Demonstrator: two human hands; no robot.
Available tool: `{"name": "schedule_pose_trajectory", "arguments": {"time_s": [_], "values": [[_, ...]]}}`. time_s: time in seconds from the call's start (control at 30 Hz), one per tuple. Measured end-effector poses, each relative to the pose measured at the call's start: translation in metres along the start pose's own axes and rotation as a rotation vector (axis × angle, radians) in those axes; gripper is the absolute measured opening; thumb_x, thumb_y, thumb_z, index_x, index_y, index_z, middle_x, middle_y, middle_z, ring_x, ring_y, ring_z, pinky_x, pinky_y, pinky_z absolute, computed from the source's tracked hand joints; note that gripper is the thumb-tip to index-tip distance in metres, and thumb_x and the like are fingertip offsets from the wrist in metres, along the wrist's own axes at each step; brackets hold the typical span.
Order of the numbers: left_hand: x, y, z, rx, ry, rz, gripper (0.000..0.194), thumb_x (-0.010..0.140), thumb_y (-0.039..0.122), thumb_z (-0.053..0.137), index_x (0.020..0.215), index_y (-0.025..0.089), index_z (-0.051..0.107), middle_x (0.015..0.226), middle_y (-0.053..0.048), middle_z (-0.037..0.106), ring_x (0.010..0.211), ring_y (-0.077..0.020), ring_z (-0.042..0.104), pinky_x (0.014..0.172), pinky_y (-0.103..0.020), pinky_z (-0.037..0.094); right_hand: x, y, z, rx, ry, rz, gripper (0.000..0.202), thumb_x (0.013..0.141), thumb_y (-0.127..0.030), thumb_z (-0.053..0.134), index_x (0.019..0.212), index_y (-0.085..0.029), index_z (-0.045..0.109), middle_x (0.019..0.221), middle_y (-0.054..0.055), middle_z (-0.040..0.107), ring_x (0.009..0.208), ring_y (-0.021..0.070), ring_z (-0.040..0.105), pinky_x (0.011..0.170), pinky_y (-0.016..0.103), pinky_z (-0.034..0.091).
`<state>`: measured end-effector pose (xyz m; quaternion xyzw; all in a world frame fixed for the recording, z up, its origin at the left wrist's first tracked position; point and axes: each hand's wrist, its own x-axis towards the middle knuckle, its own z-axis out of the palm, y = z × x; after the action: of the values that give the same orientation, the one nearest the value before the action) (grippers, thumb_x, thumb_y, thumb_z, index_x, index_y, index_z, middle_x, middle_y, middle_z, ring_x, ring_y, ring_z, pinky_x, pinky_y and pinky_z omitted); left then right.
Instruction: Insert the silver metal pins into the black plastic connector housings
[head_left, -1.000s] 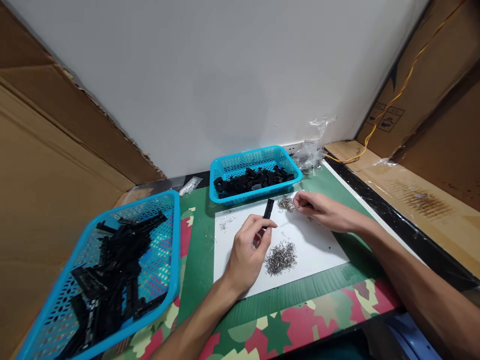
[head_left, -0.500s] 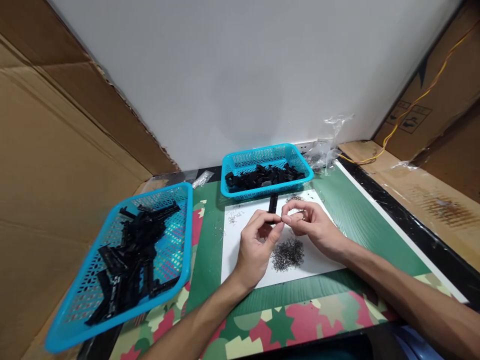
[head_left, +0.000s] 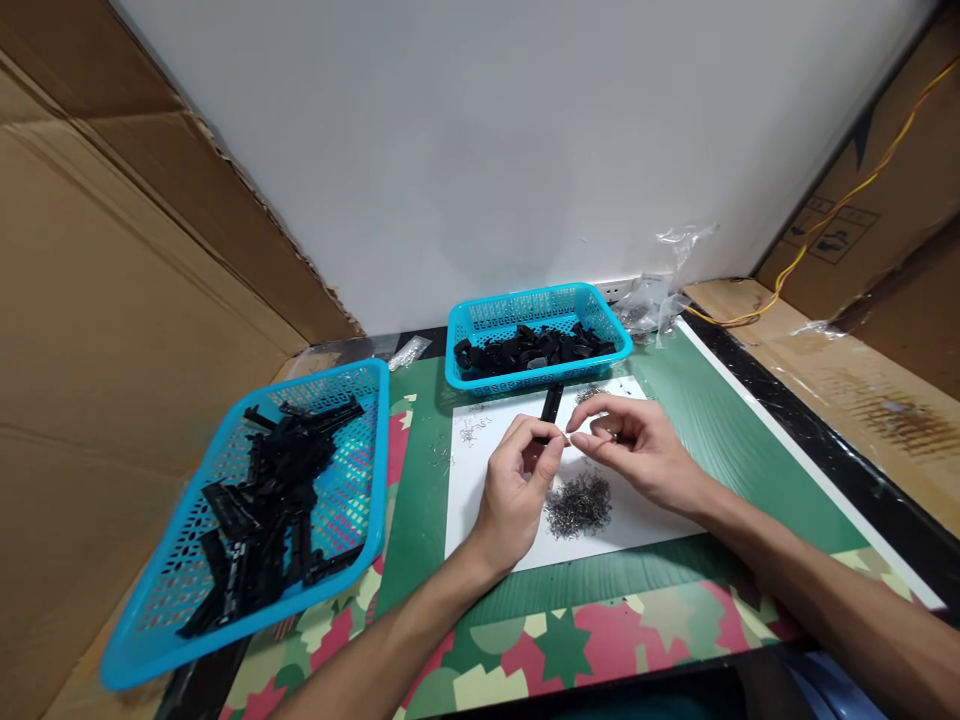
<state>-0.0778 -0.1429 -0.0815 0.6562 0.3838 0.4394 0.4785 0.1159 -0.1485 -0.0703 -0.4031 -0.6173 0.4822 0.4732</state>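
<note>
My left hand (head_left: 517, 485) is closed in a pinch above the white sheet (head_left: 470, 500), on something too small to name. Beside it, my right hand (head_left: 637, 445) has its thumb and index finger near my left fingertips; whether anything tiny is between them cannot be made out. A dark pile of small metal pieces (head_left: 579, 505) lies on the sheet just below both hands. Behind my left fingers a black strip-like part (head_left: 553, 402) is partly hidden. Smaller groups of metal bits (head_left: 472, 432) lie at the sheet's left and upper edges.
A blue basket (head_left: 382, 440) of long black parts stands at the left. Another blue basket (head_left: 538, 382) with smaller black pieces is behind the sheet. Clear plastic bags (head_left: 651, 303) lie at the back right. Cardboard walls (head_left: 135, 270) flank the table, with yellow wires at the right.
My right index finger has lifted slightly off my left fingertips, and the small gap between the hands has widened. The whole view has shifted slightly.
</note>
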Motion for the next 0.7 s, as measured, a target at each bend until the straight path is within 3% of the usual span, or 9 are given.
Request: {"name": "schedule_pose_trajectory", "arguments": {"time_s": [0.27,0.7], "values": [[0.002,0.004,-0.010,0.368,-0.067,0.148,0.016,0.107,0.033,0.057,0.101,0.021,0.066,0.098,-0.001,0.057,0.075,-0.0115,0.051,0.066,-0.025,0.041,-0.003,0.001,-0.007,-0.449,-0.006,-0.209,0.017,0.102,-0.032,0.061,0.098,-0.019,0.072,0.061,-0.008,0.032,0.055,0.0099,0.030,0.054,0.027,0.025],[0.002,0.006,-0.015,0.573,-0.206,0.146,0.020,0.108,0.033,0.051,0.104,0.020,0.066,0.105,-0.003,0.061,0.072,-0.0118,0.057,0.065,-0.027,0.042,-0.001,0.000,-0.021,-0.592,-0.114,-0.237,0.015,0.097,-0.027,0.063,0.093,-0.019,0.075,0.058,-0.008,0.040,0.051,0.0090,0.034,0.054,0.026,0.029]]}}
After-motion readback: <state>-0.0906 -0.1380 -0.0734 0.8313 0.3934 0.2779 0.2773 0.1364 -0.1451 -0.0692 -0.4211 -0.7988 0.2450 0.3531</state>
